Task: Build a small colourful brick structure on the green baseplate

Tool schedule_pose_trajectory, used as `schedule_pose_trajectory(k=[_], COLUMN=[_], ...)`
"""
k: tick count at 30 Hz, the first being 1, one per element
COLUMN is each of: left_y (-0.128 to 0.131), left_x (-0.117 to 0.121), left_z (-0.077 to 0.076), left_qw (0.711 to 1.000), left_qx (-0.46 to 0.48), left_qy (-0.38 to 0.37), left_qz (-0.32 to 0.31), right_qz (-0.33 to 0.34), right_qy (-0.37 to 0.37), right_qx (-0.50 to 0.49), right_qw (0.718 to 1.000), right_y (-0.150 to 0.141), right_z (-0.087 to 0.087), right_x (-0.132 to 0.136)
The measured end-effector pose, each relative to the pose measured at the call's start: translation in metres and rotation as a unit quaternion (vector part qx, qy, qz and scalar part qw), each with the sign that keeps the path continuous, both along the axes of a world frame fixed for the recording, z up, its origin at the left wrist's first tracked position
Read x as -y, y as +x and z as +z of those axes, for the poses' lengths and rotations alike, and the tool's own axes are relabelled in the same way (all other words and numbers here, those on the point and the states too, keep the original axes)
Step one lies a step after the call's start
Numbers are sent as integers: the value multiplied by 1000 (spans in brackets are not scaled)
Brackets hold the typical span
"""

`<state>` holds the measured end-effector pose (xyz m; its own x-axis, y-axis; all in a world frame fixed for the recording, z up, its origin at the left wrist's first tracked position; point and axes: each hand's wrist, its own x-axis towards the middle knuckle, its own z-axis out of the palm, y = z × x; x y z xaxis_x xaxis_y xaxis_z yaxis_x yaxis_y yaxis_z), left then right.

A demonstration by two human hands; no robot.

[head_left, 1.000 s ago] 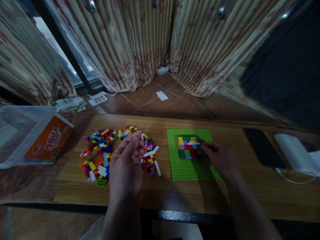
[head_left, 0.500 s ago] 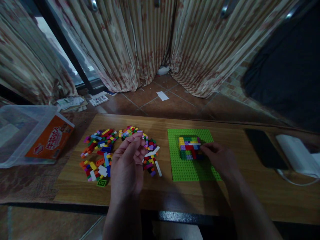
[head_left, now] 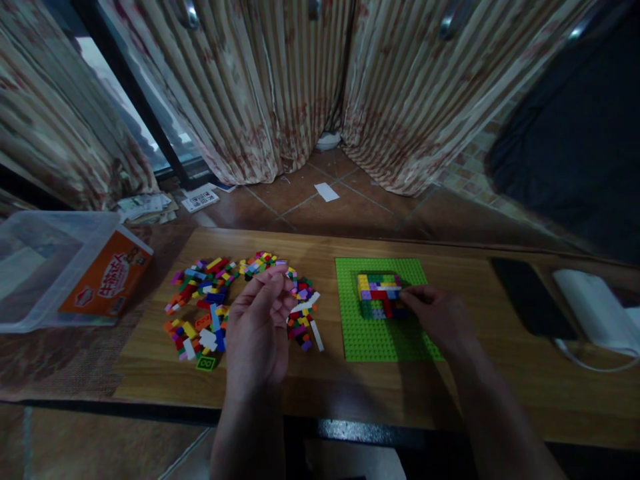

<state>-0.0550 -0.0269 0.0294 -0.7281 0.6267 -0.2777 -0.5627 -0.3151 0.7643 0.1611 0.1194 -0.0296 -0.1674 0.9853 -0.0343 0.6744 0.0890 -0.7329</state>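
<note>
On the green baseplate (head_left: 360, 343) sits a low block of toy bricks (head_left: 379, 296) in many colours. My right hand (head_left: 440, 319) is at its right side, thumb and forefinger pinched together against the edge. Whatever lies between those fingertips is too small and dark to name. Over the loose toy bricks (head_left: 210, 297) on the left, my left hand (head_left: 260, 327) is raised palm up. Its thumb meets the forefinger in a pinch, and anything inside it is hidden. That hand covers part of the brick pile.
A clear plastic box (head_left: 55, 270) with an orange label stands left of the wooden table (head_left: 165, 390). A black phone (head_left: 533, 298) and a white device (head_left: 595, 312) with a cable lie at the right. Long white bricks (head_left: 317, 335) lie near the baseplate.
The view has shifted slightly, moving the box and the loose bricks a little to the right in the picture. Both hands keep nearly the same pose, and the brick block looks unchanged.
</note>
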Motion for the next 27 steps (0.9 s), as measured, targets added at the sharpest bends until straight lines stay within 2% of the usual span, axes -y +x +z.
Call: schedule_pose_trajectory(k=[6, 10, 13, 15, 18, 22, 25, 27], left_y=[-3, -9, -12, -12, -11, -11, -11, -12], left_x=[1, 5, 7, 8, 10, 11, 12, 12], left_z=[-1, 2, 3, 3, 3, 2, 1, 1], left_qw=[1000, 998, 995, 994, 994, 996, 996, 996], left_qx=[-7, -12, -13, -8, -3, -10, -9, -6], left_qy=[7, 19, 29, 31, 30, 30, 35, 40], left_qz=[15, 64, 91, 106, 101, 84, 84, 81], right_qz=[8, -44, -61, -20, 111, 280, 356, 376], right_qy=[8, 4, 48, 63, 74, 70, 84, 112], right_qx=[12, 13, -25, -64, -85, -96, -83, -46], right_qw=[1000, 999, 997, 996, 987, 953, 927, 919], right_y=[4, 7, -3, -16, -42, -68, -77, -78], right_z=[0, 9, 15, 16, 14, 7, 0, -5], right_x=[-2, 3, 18, 34, 64, 95, 106, 109])
